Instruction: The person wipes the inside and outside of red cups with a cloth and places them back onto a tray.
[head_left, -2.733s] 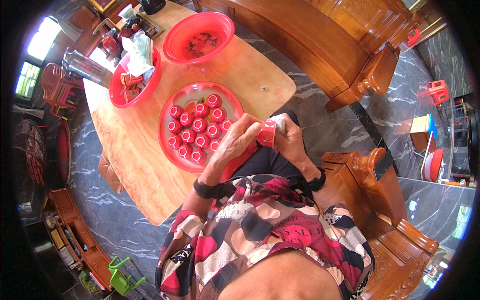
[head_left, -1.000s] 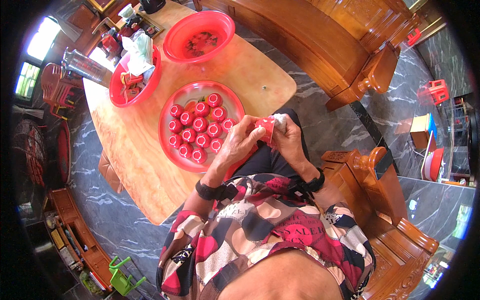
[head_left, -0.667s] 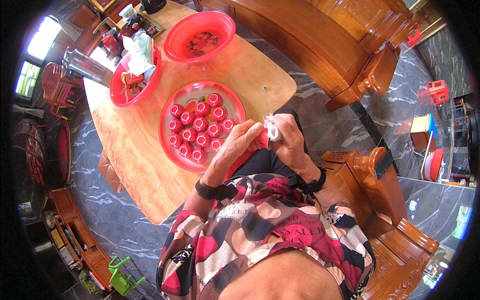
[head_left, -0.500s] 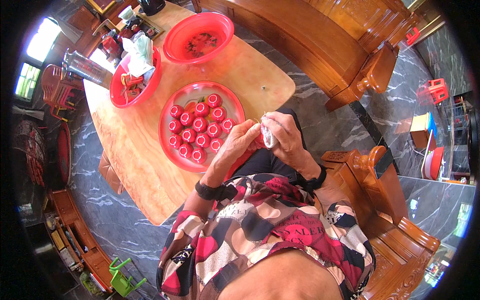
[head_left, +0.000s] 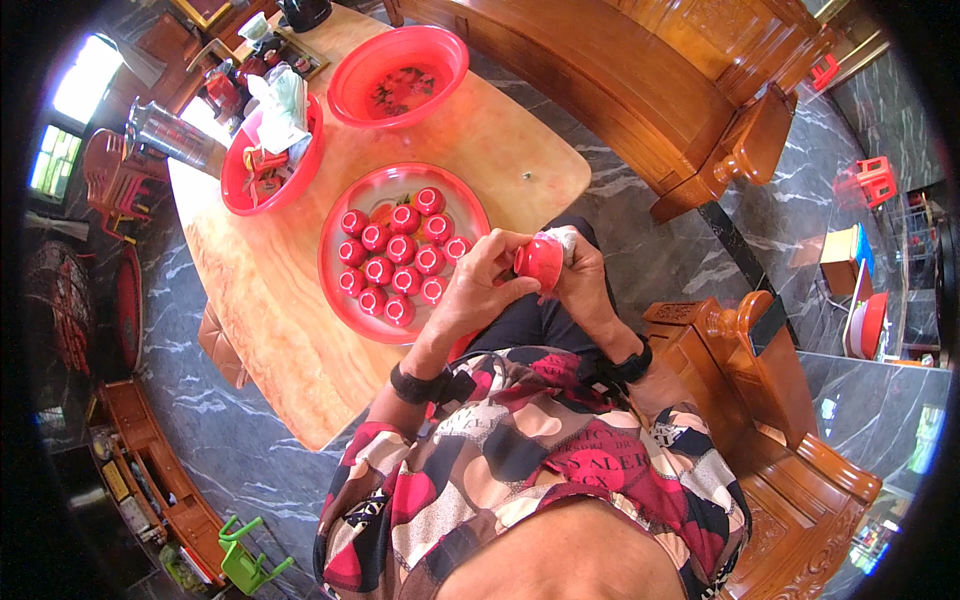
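Observation:
Just past the table's near corner, over my lap, a small red cup [head_left: 541,264] is held between my two hands. My left hand [head_left: 482,283] grips it from the left with bent fingers and thumb. On the other side, my right hand [head_left: 584,284] is closed round a whitish cloth [head_left: 564,240] pressed to the cup; part of the cloth is hidden by the fingers. Beside my left hand lies a round red-rimmed tray [head_left: 345,308]. Several red cups [head_left: 402,249] stand upside down on it, pale rings showing on their bases.
A red basin [head_left: 447,95] with a dark pattern inside stands farther back on the marbled table [head_left: 262,345]. Left of it, another red basin [head_left: 233,186] holds bags and wrappers. A clear jug [head_left: 170,133] is near the left edge. Wooden benches [head_left: 610,85] flank the table.
The cup has turned up into clear view between my hands, where mostly cloth showed before. My left hand has shifted its hold on it. The tray and basins stay put.

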